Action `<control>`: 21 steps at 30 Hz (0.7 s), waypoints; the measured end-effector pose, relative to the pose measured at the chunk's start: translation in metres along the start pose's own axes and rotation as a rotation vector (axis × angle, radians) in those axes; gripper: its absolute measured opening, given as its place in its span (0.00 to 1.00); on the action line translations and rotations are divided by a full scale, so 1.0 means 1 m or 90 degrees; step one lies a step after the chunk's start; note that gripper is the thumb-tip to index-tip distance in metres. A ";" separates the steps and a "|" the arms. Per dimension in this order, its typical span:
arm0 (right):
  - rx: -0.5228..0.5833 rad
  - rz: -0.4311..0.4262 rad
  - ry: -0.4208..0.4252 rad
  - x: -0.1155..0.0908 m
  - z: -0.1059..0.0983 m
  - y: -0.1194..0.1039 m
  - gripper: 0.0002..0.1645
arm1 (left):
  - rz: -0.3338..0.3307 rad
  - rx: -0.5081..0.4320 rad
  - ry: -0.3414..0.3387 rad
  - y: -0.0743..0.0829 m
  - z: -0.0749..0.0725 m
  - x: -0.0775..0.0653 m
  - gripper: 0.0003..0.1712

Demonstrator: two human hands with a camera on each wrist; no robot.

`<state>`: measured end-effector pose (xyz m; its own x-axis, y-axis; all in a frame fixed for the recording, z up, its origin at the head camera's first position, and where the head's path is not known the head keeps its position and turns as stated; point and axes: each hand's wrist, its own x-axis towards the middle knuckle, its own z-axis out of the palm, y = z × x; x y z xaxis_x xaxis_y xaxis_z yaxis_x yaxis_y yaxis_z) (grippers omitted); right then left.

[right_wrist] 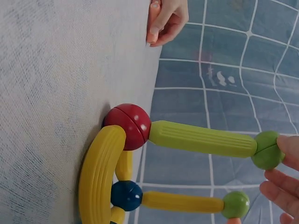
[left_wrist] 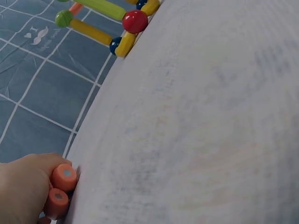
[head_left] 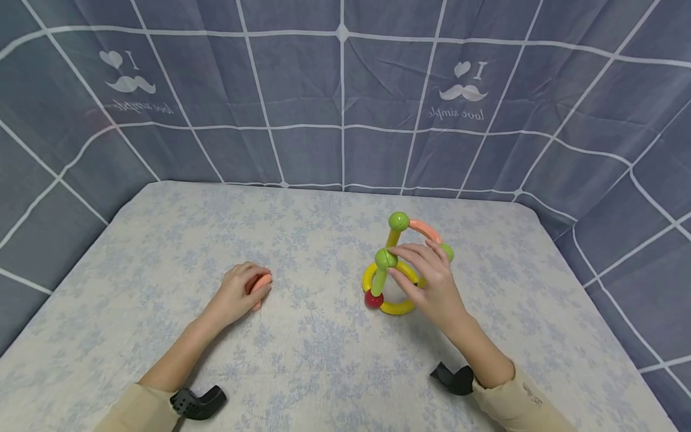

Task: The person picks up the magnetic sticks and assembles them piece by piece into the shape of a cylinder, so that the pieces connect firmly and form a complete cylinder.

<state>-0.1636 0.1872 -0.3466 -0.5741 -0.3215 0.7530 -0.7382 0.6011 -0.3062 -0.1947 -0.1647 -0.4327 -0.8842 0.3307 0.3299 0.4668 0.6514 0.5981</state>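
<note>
At the right of the table stands a toy built of balls and rods. Its base is a ring of curved yellow rods [head_left: 396, 308] with a red ball [head_left: 373, 299] and a blue ball [right_wrist: 126, 196]. My right hand [head_left: 434, 282] pinches the green ball [head_left: 385, 258] atop the upright green rod [right_wrist: 203, 138] over the red ball. Behind it, a yellow rod [right_wrist: 182, 202] rises to another green ball [head_left: 398, 221], joined to a curved orange rod [head_left: 425, 229]. On the left, my left hand [head_left: 237, 294] grips two orange rods [left_wrist: 64, 177] low at the tabletop, their round ends showing.
A pale floral cloth [head_left: 318, 360] covers the table. Blue curtain fabric with white grid lines [head_left: 302, 78] hangs behind and at both sides. Black straps with camera mounts [head_left: 198, 403] sit on both wrists, close over the table's front part.
</note>
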 end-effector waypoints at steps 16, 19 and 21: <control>0.073 0.026 -0.027 0.000 0.001 0.002 0.19 | 0.065 -0.139 0.097 0.027 0.016 0.022 0.12; 0.080 0.028 -0.028 -0.001 0.001 0.001 0.22 | 0.035 -0.219 0.086 0.038 0.020 0.034 0.13; 0.085 0.031 -0.027 -0.001 0.002 0.001 0.24 | -0.005 -0.272 0.071 0.047 0.022 0.043 0.15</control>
<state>-0.1646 0.1871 -0.3491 -0.6226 -0.3269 0.7110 -0.7483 0.5145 -0.4187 -0.2111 -0.1049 -0.4060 -0.8918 0.2350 0.3867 0.4454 0.3054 0.8416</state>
